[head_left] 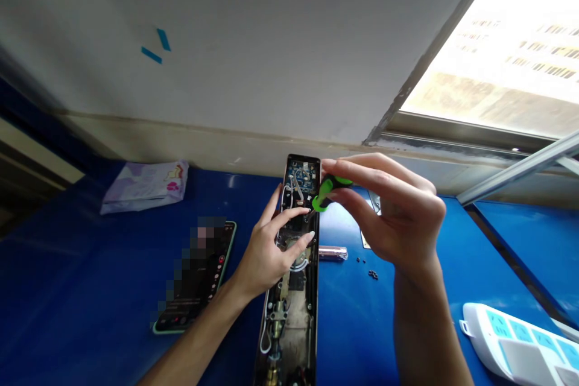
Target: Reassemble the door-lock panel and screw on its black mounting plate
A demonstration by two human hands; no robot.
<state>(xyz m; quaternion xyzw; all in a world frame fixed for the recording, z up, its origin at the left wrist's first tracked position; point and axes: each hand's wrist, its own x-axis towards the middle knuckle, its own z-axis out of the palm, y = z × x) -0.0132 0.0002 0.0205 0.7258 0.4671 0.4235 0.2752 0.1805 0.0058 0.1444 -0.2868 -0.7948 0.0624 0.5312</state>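
Note:
A long, narrow opened device (289, 307) lies lengthwise on the blue table (81, 301), showing a circuit board, wires and metal parts inside. My left hand (271, 247) rests on its middle, fingers spread, fingertips pressing on the inner parts. My right hand (389, 211) is closed on a small screwdriver with a green and black handle (328, 191). Its tip points down into the upper part of the device, close to my left fingertips.
A phone in a green case (196, 277) lies left of the device. A white packet (145, 186) sits at the back left. Small dark screws (368, 268) and a short metal cylinder (332, 253) lie right of the device. A white power strip (520, 344) is bottom right.

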